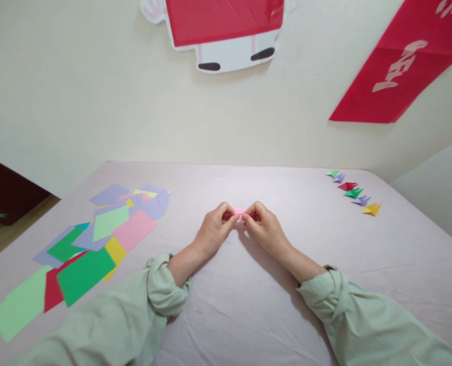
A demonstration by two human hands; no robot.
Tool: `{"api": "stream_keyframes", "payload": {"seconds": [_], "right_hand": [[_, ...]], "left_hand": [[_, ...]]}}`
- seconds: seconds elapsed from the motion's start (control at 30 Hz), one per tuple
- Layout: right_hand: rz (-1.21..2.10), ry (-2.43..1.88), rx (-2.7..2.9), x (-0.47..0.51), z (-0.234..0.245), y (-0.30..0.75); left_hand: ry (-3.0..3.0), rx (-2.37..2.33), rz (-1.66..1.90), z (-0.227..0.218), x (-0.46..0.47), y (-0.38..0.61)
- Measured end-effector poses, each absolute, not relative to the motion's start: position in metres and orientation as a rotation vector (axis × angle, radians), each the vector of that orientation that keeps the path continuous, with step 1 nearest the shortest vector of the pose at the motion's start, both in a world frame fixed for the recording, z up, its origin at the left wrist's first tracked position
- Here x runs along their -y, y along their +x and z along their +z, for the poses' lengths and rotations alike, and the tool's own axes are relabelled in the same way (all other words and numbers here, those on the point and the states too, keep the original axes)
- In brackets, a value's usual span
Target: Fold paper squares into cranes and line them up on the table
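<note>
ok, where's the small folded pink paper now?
Head view, near the center: the folded pink paper is pinched between the left hand and right hand, to the right of the loose sheets.

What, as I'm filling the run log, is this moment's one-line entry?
left hand: pinches pink paper; right hand: pinches it too; at left: sheets; at right: folded pieces

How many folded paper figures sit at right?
6, lined up far to near: light green figure, lavender figure, red figure, dark green figure, second lavender figure, yellow figure.
</note>
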State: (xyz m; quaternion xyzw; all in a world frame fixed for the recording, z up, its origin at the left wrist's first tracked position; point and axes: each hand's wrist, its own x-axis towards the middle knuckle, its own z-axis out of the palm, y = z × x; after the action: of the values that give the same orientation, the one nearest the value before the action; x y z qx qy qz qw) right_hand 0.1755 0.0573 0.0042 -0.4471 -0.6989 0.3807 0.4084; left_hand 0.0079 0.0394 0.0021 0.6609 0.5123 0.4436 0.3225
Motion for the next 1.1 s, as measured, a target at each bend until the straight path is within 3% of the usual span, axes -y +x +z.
{"api": "stream_keyframes", "payload": {"seconds": [1.1], "right_hand": [[1.004, -1.095, 1.709, -0.0621, -0.0053, 0.1788]], "left_hand": [[1.647, -1.301, 1.211, 0.0008, -0.0392, 0.0098]]}}
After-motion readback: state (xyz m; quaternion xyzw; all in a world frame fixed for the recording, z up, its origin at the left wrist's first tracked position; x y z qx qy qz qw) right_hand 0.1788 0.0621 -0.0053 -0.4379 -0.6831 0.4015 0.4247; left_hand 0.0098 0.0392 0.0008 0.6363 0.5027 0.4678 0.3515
